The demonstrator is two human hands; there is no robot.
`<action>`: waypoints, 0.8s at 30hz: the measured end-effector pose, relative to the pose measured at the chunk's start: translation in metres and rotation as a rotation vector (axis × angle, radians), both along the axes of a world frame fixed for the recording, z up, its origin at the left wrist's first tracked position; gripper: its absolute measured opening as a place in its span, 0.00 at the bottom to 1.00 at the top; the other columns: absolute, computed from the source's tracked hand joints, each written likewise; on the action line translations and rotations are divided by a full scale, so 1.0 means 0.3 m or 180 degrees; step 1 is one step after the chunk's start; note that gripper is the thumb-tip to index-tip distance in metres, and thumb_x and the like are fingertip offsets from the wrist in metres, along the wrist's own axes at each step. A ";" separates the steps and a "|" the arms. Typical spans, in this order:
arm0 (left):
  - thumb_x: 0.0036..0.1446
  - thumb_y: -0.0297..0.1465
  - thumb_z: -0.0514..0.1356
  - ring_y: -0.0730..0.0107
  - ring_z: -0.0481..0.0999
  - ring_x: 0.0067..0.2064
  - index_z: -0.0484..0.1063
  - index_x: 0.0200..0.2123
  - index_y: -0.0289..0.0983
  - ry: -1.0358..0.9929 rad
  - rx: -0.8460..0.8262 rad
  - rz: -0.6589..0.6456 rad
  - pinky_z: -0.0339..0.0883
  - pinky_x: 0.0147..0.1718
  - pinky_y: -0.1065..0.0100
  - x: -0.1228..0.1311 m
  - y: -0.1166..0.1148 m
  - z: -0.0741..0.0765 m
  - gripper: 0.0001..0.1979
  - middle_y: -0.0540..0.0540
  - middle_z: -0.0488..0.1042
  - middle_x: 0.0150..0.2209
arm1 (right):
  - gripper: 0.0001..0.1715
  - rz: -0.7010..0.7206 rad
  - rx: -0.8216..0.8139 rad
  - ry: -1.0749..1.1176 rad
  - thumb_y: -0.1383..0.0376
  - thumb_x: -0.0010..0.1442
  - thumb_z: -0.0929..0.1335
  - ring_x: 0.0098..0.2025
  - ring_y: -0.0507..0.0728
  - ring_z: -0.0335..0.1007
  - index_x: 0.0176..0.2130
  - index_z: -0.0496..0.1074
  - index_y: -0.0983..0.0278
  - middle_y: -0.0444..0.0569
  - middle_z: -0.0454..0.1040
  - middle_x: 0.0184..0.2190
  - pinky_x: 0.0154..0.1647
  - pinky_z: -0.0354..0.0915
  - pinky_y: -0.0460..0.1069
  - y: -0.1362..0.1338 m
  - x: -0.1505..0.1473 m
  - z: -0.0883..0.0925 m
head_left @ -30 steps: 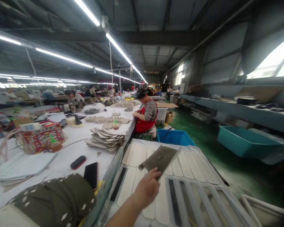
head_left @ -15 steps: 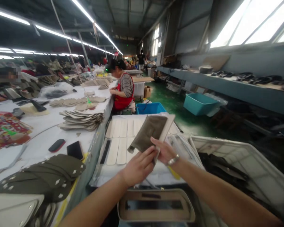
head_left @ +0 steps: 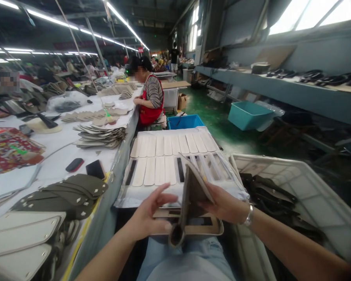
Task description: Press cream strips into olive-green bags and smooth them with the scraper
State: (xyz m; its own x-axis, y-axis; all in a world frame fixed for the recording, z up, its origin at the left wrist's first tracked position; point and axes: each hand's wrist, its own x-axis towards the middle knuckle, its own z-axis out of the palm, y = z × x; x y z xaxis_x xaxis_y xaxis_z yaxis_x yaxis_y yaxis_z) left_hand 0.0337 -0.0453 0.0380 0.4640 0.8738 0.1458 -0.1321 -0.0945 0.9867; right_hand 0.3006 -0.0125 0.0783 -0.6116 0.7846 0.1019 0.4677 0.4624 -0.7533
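Note:
I hold a flat olive-grey fabric piece (head_left: pixel 190 199) edge-on over my lap, above a beige frame-shaped piece (head_left: pixel 215 226). My right hand (head_left: pixel 225 205), with a metal watch at the wrist, grips its right face. My left hand (head_left: pixel 150 214) pinches its left side, index finger stretched toward it. Just beyond stands a white tray (head_left: pixel 123 201) with rows of beige strips (head_left: pixel 160 162).
The white worktable (head_left: pixel 55 160) on my left carries stacked olive cut pieces (head_left: pixel 64 195), a phone (head_left: pixel 95 169) and piles of beige pieces (head_left: pixel 101 136). A white crate (head_left: pixel 310 199) with dark material stands at my right. A seated person in a red apron (head_left: pixel 150 101) works ahead, by blue bins (head_left: pixel 185 121).
The fabric piece came down from above the tray to my lap and turned edge-on. My right hand joined the left on it. The view tilted downward.

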 end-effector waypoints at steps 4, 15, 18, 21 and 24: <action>0.44 0.49 0.64 0.48 0.66 0.52 0.54 0.59 0.37 -0.0732 -0.0159 -0.0324 0.55 0.51 0.52 0.052 -0.022 0.002 0.43 0.35 0.69 0.49 | 0.38 -0.0161 0.0522 -0.0460 0.66 0.53 0.63 0.59 0.62 0.54 0.60 0.49 0.68 0.59 0.58 0.58 0.59 0.53 0.59 0.001 -0.003 -0.054; 0.50 0.47 0.59 0.54 0.70 0.49 0.60 0.55 0.39 0.0009 0.0026 0.0060 0.63 0.47 0.57 0.011 -0.087 -0.008 0.32 0.39 0.70 0.49 | 0.44 -0.0892 0.0767 -0.1190 0.64 0.52 0.63 0.54 0.65 0.60 0.62 0.41 0.70 0.64 0.62 0.54 0.54 0.58 0.60 -0.063 0.039 -0.108; 0.50 0.47 0.59 0.58 0.71 0.45 0.59 0.55 0.39 0.0467 0.0550 0.0441 0.66 0.42 0.61 0.014 -0.090 -0.004 0.32 0.40 0.71 0.46 | 0.44 -0.1063 0.1050 -0.1366 0.62 0.52 0.64 0.53 0.66 0.60 0.62 0.41 0.72 0.65 0.61 0.54 0.52 0.58 0.60 -0.072 0.034 -0.136; 0.56 0.31 0.55 0.67 0.71 0.36 0.69 0.42 0.38 0.1813 0.1342 0.0686 0.64 0.37 0.65 0.022 -0.066 -0.005 0.10 0.45 0.73 0.33 | 0.49 -0.1092 0.1231 -0.1583 0.62 0.49 0.66 0.51 0.67 0.60 0.62 0.39 0.73 0.65 0.62 0.53 0.51 0.58 0.61 -0.088 0.038 -0.140; 0.52 0.23 0.54 0.66 0.70 0.33 0.71 0.29 0.37 0.2825 0.1932 0.0531 0.63 0.35 0.65 0.024 -0.039 -0.037 0.07 0.47 0.71 0.27 | 0.53 -0.0844 0.1376 -0.1604 0.63 0.46 0.68 0.53 0.66 0.57 0.63 0.40 0.69 0.61 0.60 0.55 0.53 0.55 0.60 -0.110 0.042 -0.127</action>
State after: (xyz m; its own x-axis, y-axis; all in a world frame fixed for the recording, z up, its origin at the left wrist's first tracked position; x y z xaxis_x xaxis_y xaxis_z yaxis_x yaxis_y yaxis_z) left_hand 0.0409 -0.0571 0.0269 0.4991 0.8310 0.2458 0.6646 -0.5490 0.5069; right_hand 0.3133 -0.0456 0.0402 -0.4604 0.8666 0.1926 0.8487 0.4933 -0.1907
